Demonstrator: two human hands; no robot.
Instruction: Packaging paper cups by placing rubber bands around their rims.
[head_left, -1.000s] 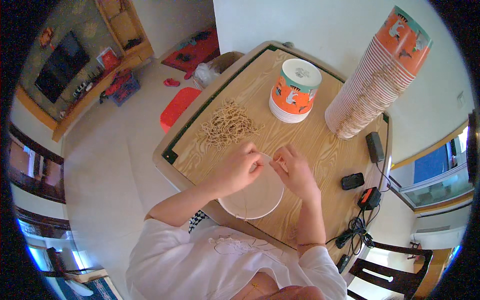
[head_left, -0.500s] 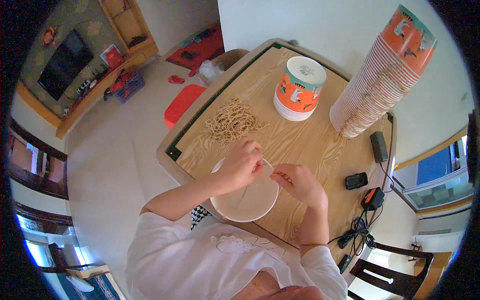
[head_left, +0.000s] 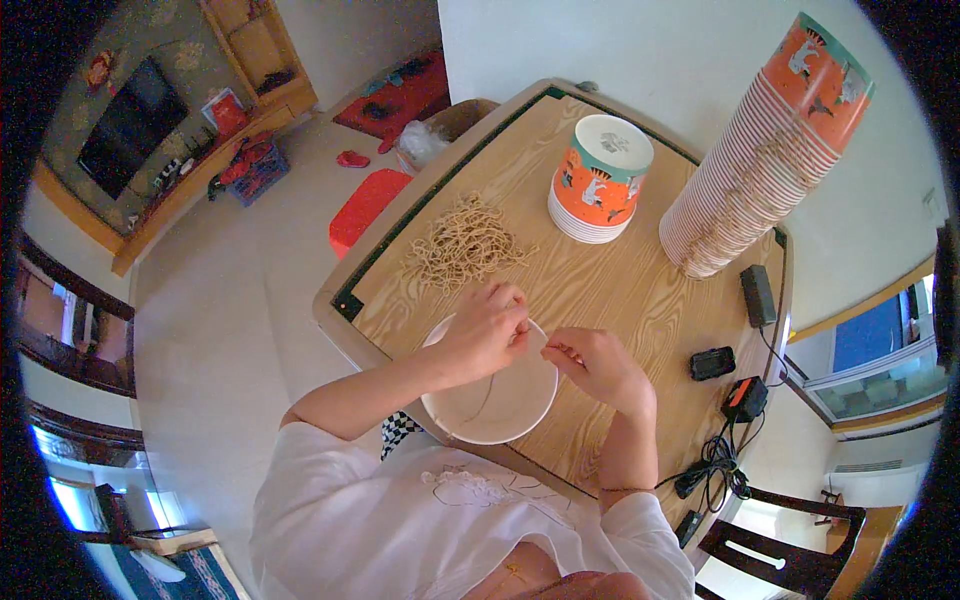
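A white paper tub stands open end up at the table's near edge, in front of my body. My left hand is over its far rim, fingers closed in a pinch. A thin string runs down inside the tub from under that hand. My right hand pinches at the right side of the rim; what lies between its fingertips is too small to make out. Just beyond my left hand lies a loose heap of beige strings.
A short stack of orange printed tubs sits upside down. Right of it rises a tall leaning stack with strings along its side. A black tray, adapter and coiled cables line the right edge. A red stool stands left.
My hands stay almost in place at the tub's rim. The string inside the tub has shifted slightly.
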